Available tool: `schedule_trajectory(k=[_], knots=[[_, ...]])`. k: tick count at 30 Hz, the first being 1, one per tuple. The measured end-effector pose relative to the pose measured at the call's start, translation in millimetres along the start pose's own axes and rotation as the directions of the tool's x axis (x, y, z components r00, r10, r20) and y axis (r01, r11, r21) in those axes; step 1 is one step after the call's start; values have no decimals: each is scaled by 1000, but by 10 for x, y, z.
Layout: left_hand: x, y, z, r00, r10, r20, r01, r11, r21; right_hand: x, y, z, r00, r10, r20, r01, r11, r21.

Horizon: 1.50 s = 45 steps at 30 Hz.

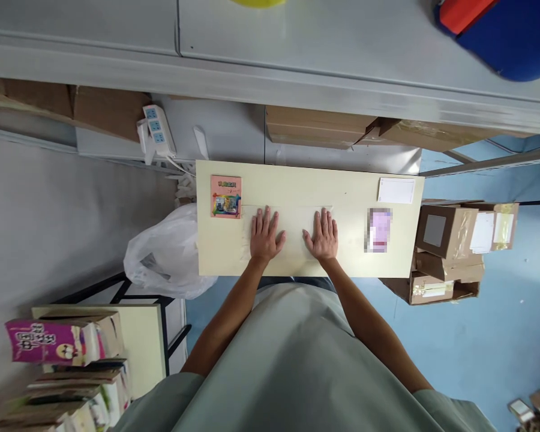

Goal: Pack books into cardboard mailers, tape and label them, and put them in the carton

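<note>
Both palms lie flat on a thin, see-through sheet (pixel 292 225) spread over a cream tabletop (pixel 292 186). It looks like clear plastic film, and its edges are faint. My left hand (pixel 264 239) presses on the sheet's left part, fingers stretched out and thumb pointing inward. On its right part rests my right hand (pixel 324 239), also with fingers extended. Left of the sheet is a small pink book (pixel 225 197) with a colourful picture on its cover. Further right lie a blurred-out purple item (pixel 378 230) and a white card (pixel 396 190).
A white plastic bag (pixel 166 252) hangs at the table's left end. Cardboard boxes (pixel 450 234) are stacked to the right. Beyond the table runs a grey shelf (pixel 270 72), with a power strip (pixel 159 129) below it. Books (pixel 54 342) stand on a side table at lower left.
</note>
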<state>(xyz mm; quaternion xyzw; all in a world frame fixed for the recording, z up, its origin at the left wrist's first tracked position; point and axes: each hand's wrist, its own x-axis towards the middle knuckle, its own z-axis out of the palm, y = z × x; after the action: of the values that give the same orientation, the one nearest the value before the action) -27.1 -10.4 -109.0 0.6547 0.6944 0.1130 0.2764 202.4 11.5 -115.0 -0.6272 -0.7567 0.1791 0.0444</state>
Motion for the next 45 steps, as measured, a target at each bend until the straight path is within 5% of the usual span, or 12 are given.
schedule_trajectory(k=[21,45], knots=[[4,-47,28,999,-9,35,9,1000,-2,3,20,20,1000,1,25,0,999,-46],[11,-89,85,994,75,-77,-75,997,-9,2,37,37,999,-39,-30,38,999,-28]])
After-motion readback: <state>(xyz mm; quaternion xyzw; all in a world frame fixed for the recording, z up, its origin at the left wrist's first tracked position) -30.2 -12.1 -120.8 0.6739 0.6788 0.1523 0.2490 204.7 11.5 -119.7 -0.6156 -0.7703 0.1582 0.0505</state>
